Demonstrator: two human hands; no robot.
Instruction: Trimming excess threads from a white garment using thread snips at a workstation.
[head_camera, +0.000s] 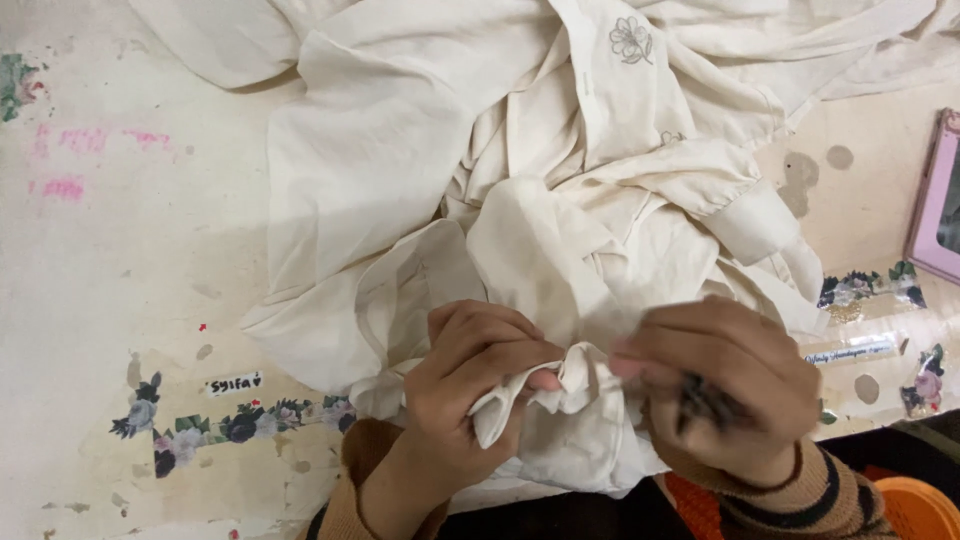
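A bunched fold of the soft, light cream garment (560, 200) was pinched at lower centre — left hand (470, 395) and right hand (725, 385) both clenched on it.

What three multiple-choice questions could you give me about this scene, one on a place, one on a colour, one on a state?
1. Where does the flower outline drawing sit?
A. Near the top, on the cream garment
B. On the striped sleeve
C. On the bare table at far left

2. What colour is the frame of the flat object at the right edge?
A. Green
B. Pink
C. Black

3. How does the left hand stand to the cloth?
A. Flat on the table, away from it
B. Pinching a bunched fold of it
C. Raised above it, empty

Answers: 1 A, the drawing lies on a strip of the cloth near the top; 2 B, its border is pink; 3 B, fingers close on gathered fabric, beside the right hand.
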